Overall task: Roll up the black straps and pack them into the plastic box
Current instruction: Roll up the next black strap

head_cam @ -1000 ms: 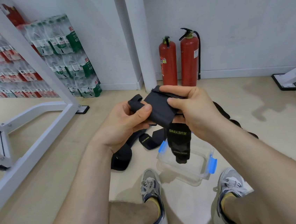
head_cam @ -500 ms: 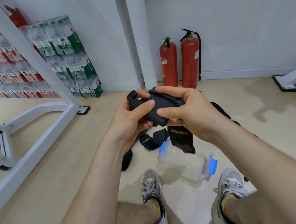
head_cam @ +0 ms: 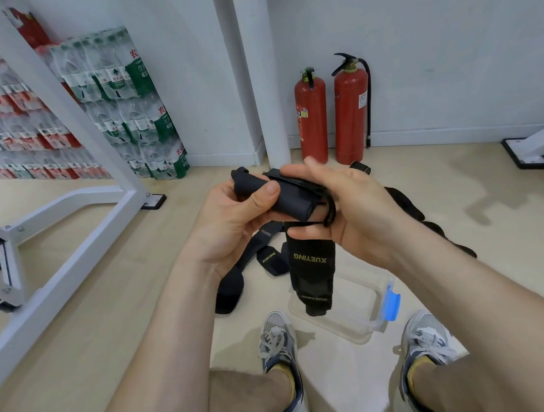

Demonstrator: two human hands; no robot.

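My left hand (head_cam: 232,223) grips the rolled black strap (head_cam: 292,200), my right hand (head_cam: 358,207) pinches its tail; I'd wind it taut.

Bright, even indoor light; source unseen. Soft shadows beside the shoes (head_cam: 278,346) at 6 o'clock. Wide-angle bowing toward 9 and 3 (white frame (head_cam: 63,103) curves). Fingertips (head_cam: 309,163) of the right hand (head_cam: 354,204) slightly smeared; black strap (head_cam: 311,262) lettering crisp.

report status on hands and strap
Left hand grips the half-rolled strap; right hand pinches it above the hanging tail. Plastic box open below. Nothing blocking.
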